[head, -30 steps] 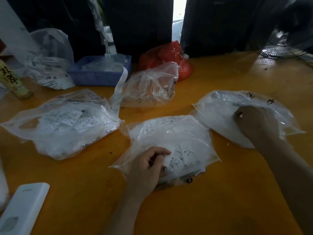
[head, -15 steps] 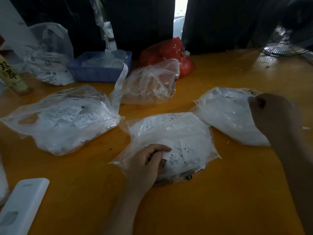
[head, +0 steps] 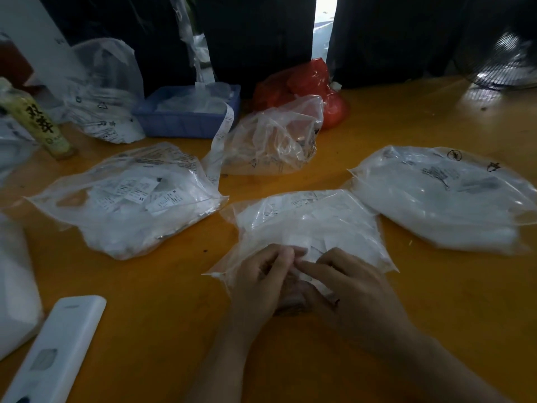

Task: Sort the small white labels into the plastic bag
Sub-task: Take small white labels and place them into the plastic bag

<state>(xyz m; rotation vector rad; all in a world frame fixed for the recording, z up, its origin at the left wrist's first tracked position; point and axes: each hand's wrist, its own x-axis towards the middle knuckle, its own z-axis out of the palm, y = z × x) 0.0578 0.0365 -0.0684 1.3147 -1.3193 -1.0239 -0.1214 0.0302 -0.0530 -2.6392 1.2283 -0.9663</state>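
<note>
Hands meet at the mouth of the middle plastic bag (head: 308, 225); I judge my left hand (head: 261, 282) pinches its edge while my right hand (head: 345, 283), forefinger straight, pushes small white labels (head: 312, 253) in; next: seat them fully; readable: "XS" on the left bag (head: 128, 199).

The clear plastic bag (head: 308, 228) lies flat near the desk's front edge — crinkled, mouth toward that edge, stuffed with small white labels (head: 325, 242) bearing dark print.
</note>
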